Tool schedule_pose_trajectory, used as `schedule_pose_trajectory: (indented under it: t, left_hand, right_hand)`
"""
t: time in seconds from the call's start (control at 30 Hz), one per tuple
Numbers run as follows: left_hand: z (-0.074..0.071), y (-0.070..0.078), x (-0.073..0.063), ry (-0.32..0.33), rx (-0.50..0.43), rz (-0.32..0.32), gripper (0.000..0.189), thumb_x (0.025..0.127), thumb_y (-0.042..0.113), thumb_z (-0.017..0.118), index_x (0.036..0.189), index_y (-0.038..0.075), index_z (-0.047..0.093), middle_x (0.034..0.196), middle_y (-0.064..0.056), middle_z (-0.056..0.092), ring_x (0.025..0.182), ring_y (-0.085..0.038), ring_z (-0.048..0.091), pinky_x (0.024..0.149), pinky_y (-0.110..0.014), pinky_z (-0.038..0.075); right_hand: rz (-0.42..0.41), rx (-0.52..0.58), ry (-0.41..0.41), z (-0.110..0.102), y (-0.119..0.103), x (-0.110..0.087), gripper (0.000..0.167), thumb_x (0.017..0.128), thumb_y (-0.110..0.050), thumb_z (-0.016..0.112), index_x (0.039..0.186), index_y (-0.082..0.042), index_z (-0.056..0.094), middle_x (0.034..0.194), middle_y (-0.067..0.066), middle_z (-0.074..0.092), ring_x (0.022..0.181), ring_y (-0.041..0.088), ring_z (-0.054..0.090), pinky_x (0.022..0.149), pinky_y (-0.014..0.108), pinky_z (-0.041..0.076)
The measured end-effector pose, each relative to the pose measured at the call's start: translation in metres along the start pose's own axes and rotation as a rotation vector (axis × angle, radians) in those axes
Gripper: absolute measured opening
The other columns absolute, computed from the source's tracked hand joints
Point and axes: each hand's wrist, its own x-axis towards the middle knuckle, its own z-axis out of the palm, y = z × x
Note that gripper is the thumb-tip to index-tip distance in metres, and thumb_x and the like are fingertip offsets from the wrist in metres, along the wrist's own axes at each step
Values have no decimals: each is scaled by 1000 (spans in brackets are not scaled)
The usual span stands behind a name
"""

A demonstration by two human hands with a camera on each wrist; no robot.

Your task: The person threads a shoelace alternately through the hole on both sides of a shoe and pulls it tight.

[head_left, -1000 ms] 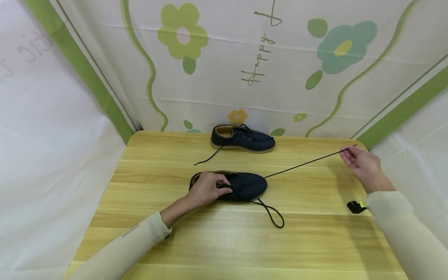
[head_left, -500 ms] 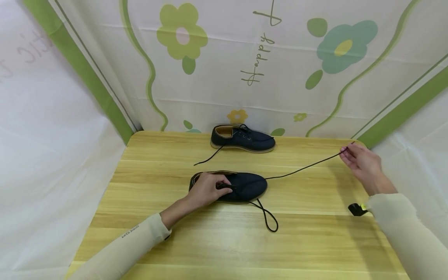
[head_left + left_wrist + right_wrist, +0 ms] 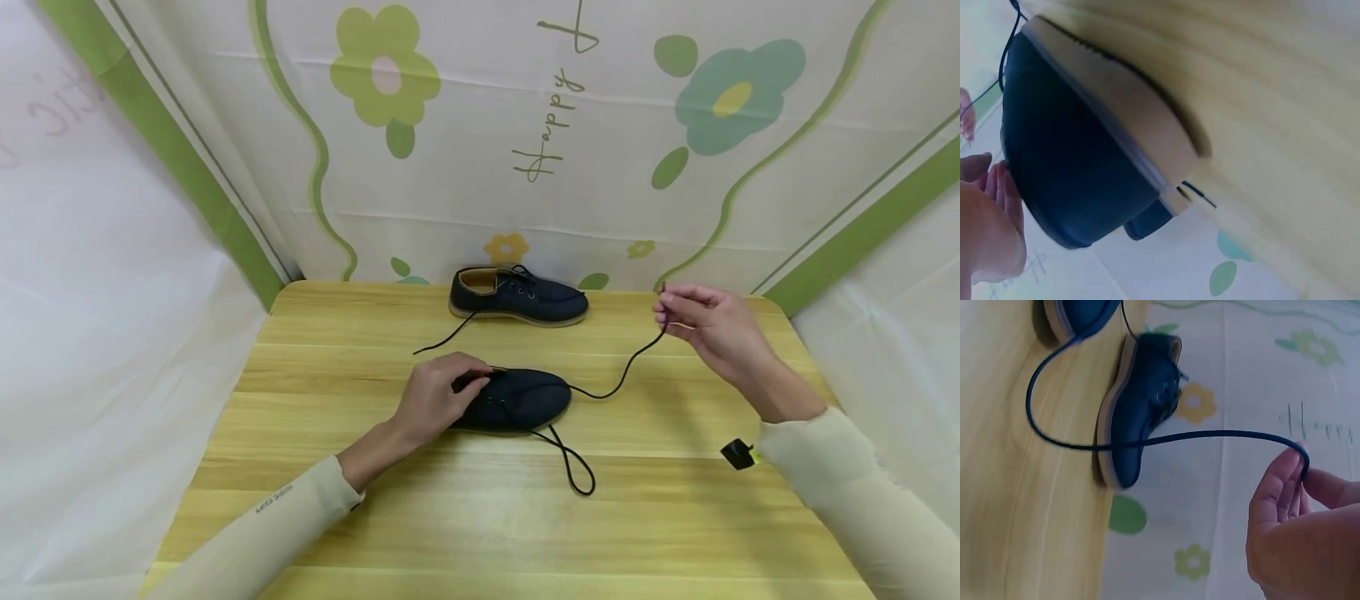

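Note:
The near dark blue shoe (image 3: 525, 400) lies on the wooden table, toe to the right. My left hand (image 3: 435, 396) is over its opening, fingers and thumb curled at the upper by the eyelets; the shoe's side (image 3: 1072, 144) hides part of the grip in the left wrist view. My right hand (image 3: 712, 333) is raised right of the shoe, pinching a thin black shoelace (image 3: 1197, 434) near its end between thumb and fingertips. That lace sags in a curve down to the toe. Another stretch of lace forms a loop (image 3: 585, 479) on the table in front of the shoe.
A second dark blue shoe (image 3: 551, 302), with a trailing lace end (image 3: 446, 340), stands at the table's back edge against a flower-printed curtain (image 3: 450, 183). A small black object (image 3: 738, 454) hangs at the right sleeve. White cloth flanks both sides.
My right hand has moved left and slightly up, so the once taut lace now hangs slack. My left hand has shifted from the near eyelets toward the shoe's far side, uncovering the eyelets.

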Motion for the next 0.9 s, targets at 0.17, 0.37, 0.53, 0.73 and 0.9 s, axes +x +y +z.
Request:
schedule_pose_trajectory:
  t: [0.17,0.37,0.53,0.73,0.9]
  left_hand:
    - [-3,0,10,7,85,-48,28,88,7,88,114,9,80,110,-3,80,101,-18,75,84,-37,62]
    - [0,-1,16,-118,103,-195,37,89,11,87,124,13,75,115,-2,79,104,-18,76,86,-40,61]
    - [6,-5,19,-177,87,-290,31,90,13,86,120,14,77,110,-2,80,99,-19,77,82,-41,61]
    - [12,-8,20,-182,76,-326,17,94,13,83,110,10,80,105,-2,80,97,-21,75,85,-42,60]
    - [15,-10,21,-154,67,-333,6,95,13,81,101,12,81,100,-1,79,91,-19,74,82,-39,60]
  right_hand:
    - [10,-141,-79,31,7,-2,12,104,-1,65,107,1,76,99,9,77,88,17,75,80,30,62]
    - [43,-251,-78,58,16,-4,9,102,-5,71,107,-2,78,94,8,79,83,16,77,77,31,63]
    - [69,-274,-93,76,26,-3,9,101,-3,70,103,-2,79,94,8,80,83,17,78,78,32,64]
    - [122,-341,-121,92,47,1,9,101,-4,71,105,2,77,94,9,80,86,19,79,80,35,64]
    - [172,-414,-148,100,68,6,13,100,-7,74,106,4,76,92,9,80,82,18,78,76,34,64]
